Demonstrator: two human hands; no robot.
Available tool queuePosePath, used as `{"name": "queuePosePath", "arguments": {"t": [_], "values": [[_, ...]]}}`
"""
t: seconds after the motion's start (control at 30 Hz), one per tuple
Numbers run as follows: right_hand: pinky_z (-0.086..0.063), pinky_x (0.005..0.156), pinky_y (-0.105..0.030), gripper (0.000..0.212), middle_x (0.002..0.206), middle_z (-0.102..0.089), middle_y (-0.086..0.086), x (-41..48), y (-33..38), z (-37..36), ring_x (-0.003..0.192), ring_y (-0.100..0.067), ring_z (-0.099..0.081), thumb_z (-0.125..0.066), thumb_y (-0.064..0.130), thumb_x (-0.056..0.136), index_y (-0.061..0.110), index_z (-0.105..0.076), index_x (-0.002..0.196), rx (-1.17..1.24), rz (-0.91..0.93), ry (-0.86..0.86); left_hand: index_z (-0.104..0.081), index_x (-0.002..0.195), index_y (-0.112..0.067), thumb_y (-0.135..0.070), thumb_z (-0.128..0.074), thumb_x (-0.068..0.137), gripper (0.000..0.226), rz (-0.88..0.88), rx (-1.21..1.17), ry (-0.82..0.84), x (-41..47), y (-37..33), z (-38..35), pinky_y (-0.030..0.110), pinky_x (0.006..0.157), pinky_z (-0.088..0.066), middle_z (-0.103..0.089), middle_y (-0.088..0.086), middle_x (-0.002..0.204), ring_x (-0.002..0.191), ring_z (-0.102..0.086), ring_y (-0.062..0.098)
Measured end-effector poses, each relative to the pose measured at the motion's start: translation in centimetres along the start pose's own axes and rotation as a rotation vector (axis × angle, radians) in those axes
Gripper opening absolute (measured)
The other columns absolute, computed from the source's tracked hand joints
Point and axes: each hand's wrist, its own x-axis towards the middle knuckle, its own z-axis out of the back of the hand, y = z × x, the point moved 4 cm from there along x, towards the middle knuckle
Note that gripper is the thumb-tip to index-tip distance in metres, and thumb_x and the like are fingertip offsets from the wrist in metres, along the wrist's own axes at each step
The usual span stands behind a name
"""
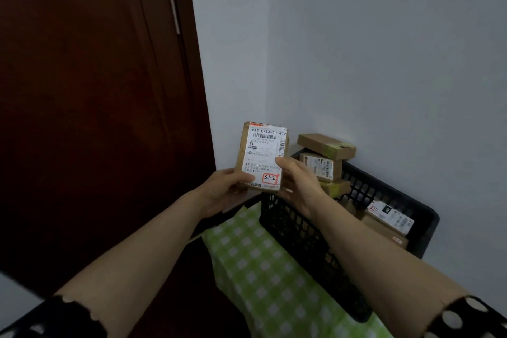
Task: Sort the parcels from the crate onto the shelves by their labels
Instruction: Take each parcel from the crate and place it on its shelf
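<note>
**Reading the label before shelving**

Head view: The step in hand looks like reading the label. The small brown cardboard parcel with a white shipping label is held upright in the air, label towards the camera, above the near left corner of the black plastic lattice crate. A handwritten "3-1-2" in a red box sits at the label's lower right. To do this well, that code should stay uncovered and the parcel steady and square to the eyes. The right thumb lies just beside the code, so it should not slide down over it.

The left hand grips the parcel's lower left edge, fingers curled behind and thumb on the front. The right hand grips the lower right edge the same way, thumb pressed on the label.

More brown cardboard parcels are stacked in the crate's far corner against the pale wall. The crate rests on a worktop covered by a green and white checked cloth. No shelves are in view, so the target spot cannot be judged.
</note>
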Motion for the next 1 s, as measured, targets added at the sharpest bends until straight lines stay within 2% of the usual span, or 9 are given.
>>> {"name": "queuePosePath", "arguments": {"t": [0.07,0.2,0.3,0.43,0.53,0.7,0.83,0.93,1.0], "values": [[-0.057,0.077,-0.038,0.034,0.102,-0.072,-0.010,0.2,-0.6,-1.3,0.096,-0.026,-0.069,-0.065,0.027,0.086,0.011,-0.059,0.116,-0.017,-0.008,0.042,-0.062,0.111,-0.006,-0.006,-0.064,0.084,0.027,-0.008,0.016,-0.058,-0.6,0.2,1.4,0.036,0.099,-0.048,-0.069,0.011,0.111,0.111,-0.062,0.024],[-0.056,0.081,-0.041,0.029,0.103,-0.071,-0.010,0.3,-1.8,-4.5,0.097,-0.028,-0.067,-0.062,0.027,0.088,0.012,-0.060,0.113,-0.053,-0.031,0.138,-0.062,0.110,-0.006,-0.006,-0.065,0.084,0.026,-0.044,0.019,-0.162,-3.2,0.3,4.1,0.030,0.091,-0.052,-0.070,0.009,0.110,0.103,-0.066,0.019],[-0.055,0.084,-0.042,0.031,0.105,-0.070,-0.011,0.1,-3.2,-7.5,0.098,-0.027,-0.067,-0.062,0.023,0.088,0.013,-0.059,0.117,-0.058,-0.064,0.252,-0.063,0.106,-0.010,-0.007,-0.065,0.085,0.022,-0.075,0.031,-0.270,-5.9,0.6,6.6,0.031,0.095,-0.050,-0.070,0.007,0.110,0.105,-0.065,0.017],[-0.055,0.083,-0.040,0.065,0.112,-0.069,-0.010,-0.8,-5.3,-13.0,0.103,-0.027,-0.066,-0.067,0.007,0.081,0.012,-0.039,0.140,-0.085,-0.129,0.479,-0.062,0.107,-0.012,-0.010,-0.065,0.085,0.023,-0.094,-0.006,-0.454,-11.1,1.4,10.4,0.030,0.098,-0.047,-0.070,0.003,0.111,0.110,-0.061,0.013],[-0.055,0.083,-0.039,0.071,0.107,-0.071,-0.010,-2.7,-7.0,-17.9,0.098,-0.024,-0.068,-0.064,-0.004,0.081,0.011,-0.033,0.144,-0.081,-0.164,0.619,-0.063,0.106,-0.012,-0.011,-0.068,0.083,0.023,-0.104,-0.027,-0.608,-16.0,2.2,13.4,0.032,0.100,-0.047,-0.070,0.003,0.110,0.111,-0.061,0.013],[-0.054,0.085,-0.039,0.061,0.101,-0.073,-0.005,-7.7,-10.4,-25.9,0.098,-0.021,-0.069,-0.063,-0.001,0.083,0.015,-0.041,0.137,-0.097,-0.239,0.806,-0.061,0.106,-0.010,-0.013,-0.067,0.084,0.024,-0.139,-0.079,-0.818,-25.9,4.1,16.7,0.031,0.100,-0.047,-0.071,0.002,0.106,0.109,-0.062,0.014],[-0.051,0.089,-0.040,0.030,0.108,-0.071,-0.006,-14.2,-12.1,-32.2,0.103,-0.023,-0.066,-0.059,0.019,0.089,0.017,-0.059,0.118,-0.145,-0.286,0.955,-0.057,0.116,-0.006,-0.015,-0.069,0.082,0.037,-0.162,-0.122,-0.968,-35.1,5.8,18.6,0.028,0.095,-0.049,-0.072,0.003,0.108,0.107,-0.064,0.015],[-0.052,0.082,-0.037,0.020,0.102,-0.073,-0.005,-19.9,-12.9,-36.8,0.100,-0.023,-0.066,-0.059,0.022,0.089,0.019,-0.062,0.108,-0.192,-0.273,1.056,-0.054,0.121,-0.005,-0.017,-0.071,0.080,0.046,-0.185,-0.143,-1.062,-42.5,6.9,19.5,0.030,0.098,-0.048,-0.072,0.004,0.108,0.108,-0.064,0.017],[-0.053,0.075,-0.034,0.020,0.098,-0.073,-0.004,-23.9,-13.5,-39.8,0.096,-0.022,-0.068,-0.060,0.019,0.089,0.017,-0.062,0.109,-0.208,-0.268,1.125,-0.054,0.120,-0.004,-0.014,-0.071,0.080,0.045,-0.206,-0.148,-1.129,-47.6,7.4,19.6,0.035,0.103,-0.045,-0.071,0.006,0.108,0.109,-0.064,0.021]]}}
